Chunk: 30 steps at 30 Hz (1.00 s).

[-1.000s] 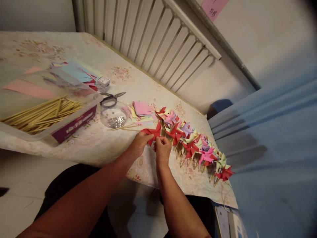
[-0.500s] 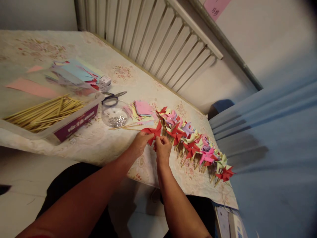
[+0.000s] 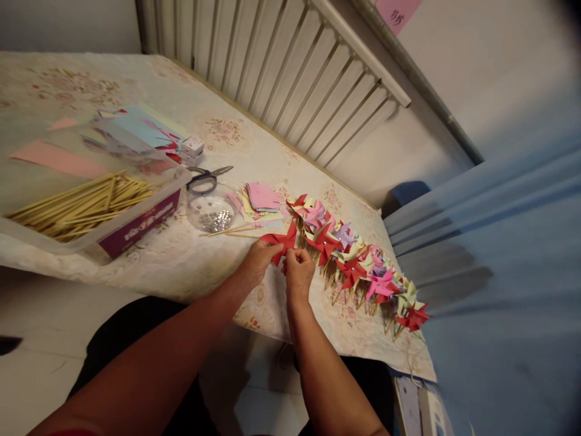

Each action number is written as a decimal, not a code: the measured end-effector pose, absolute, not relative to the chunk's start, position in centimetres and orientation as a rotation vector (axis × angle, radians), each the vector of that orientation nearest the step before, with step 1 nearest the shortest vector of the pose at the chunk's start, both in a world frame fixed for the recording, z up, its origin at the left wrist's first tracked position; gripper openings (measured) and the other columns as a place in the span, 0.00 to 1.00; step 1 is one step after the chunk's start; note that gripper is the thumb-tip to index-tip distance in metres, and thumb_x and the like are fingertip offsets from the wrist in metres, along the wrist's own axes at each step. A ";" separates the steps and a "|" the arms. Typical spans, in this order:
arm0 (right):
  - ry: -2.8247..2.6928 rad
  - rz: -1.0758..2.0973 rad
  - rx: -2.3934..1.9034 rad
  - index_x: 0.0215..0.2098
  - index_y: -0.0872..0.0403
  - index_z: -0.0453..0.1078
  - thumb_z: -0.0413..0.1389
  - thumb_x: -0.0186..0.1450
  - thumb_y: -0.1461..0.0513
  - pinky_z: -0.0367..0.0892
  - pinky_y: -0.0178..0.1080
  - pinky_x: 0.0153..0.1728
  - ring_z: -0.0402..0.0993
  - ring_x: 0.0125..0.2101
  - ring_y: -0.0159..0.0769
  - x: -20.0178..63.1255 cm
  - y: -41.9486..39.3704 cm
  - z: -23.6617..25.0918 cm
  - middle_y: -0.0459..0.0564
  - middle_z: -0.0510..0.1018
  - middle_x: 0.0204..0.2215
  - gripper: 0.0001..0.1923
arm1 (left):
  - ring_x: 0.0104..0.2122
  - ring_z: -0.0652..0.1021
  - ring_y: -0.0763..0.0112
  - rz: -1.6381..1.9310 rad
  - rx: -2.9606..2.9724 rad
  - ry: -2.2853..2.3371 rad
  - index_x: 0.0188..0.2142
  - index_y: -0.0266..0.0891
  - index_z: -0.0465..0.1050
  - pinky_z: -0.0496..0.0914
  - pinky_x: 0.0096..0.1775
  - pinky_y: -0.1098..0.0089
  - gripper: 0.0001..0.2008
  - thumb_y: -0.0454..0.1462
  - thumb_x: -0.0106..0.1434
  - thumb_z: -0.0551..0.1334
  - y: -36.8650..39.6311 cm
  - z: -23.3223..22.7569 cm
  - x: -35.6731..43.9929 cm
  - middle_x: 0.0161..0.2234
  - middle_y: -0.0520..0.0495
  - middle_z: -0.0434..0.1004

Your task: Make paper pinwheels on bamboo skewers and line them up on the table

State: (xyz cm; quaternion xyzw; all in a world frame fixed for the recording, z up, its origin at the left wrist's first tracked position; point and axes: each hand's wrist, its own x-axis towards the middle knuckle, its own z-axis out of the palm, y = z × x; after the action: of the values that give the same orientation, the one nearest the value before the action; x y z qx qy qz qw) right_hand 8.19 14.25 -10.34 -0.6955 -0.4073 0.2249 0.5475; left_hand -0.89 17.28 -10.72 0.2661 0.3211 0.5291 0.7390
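Between my hands is a red paper pinwheel (image 3: 287, 238), its blades folded and pointed. My left hand (image 3: 259, 260) pinches it from the left, fingers closed on the paper. My right hand (image 3: 299, 267) is closed at the pinwheel's lower right edge, fingertips pressed together on it; whether a pin is in them is too small to tell. To the right lie rows of finished-looking pinwheels (image 3: 351, 272) in red, pink, purple and pale yellow on thin sticks. Just left of the held pinwheel, a few loose sticks (image 3: 231, 231) rest on the cloth.
A clear round dish (image 3: 211, 212) holds small metal pins. Beside it are scissors (image 3: 209, 180) and a stack of cut paper squares (image 3: 263, 198). A plastic box (image 3: 95, 253) full of sticks stands at left, with coloured paper (image 3: 140, 128) and a small box (image 3: 192, 148) behind.
Almost nothing differs. Both hands keep the same grip on the red pinwheel, and the view has shifted very slightly.
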 end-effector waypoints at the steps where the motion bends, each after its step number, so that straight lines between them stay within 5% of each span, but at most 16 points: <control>1: -0.972 0.526 -1.656 0.21 0.50 0.62 0.56 0.58 0.57 0.57 0.33 0.18 0.60 0.14 0.28 8.2 14.2 -10.4 0.37 0.65 0.13 0.11 | 0.20 0.67 0.76 1.167 0.591 0.711 0.21 0.36 0.72 0.60 0.25 0.72 0.09 0.39 0.43 0.68 17.3 -10.7 -0.9 0.19 0.53 0.70; 30: -0.953 0.654 -1.620 0.22 0.52 0.65 0.57 0.59 0.55 0.56 0.33 0.18 0.59 0.14 0.28 8.4 14.2 -10.5 0.37 0.65 0.12 0.12 | 0.19 0.67 0.75 1.157 0.623 0.686 0.18 0.38 0.70 0.60 0.24 0.72 0.09 0.39 0.44 0.68 17.3 -10.8 -0.9 0.17 0.53 0.69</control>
State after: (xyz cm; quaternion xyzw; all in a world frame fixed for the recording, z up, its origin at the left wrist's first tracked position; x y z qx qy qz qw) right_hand 8.43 14.20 -10.47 -0.6829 -0.4016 0.2756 0.5444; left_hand -0.88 17.28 -10.81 0.2838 0.3124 0.5270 0.7377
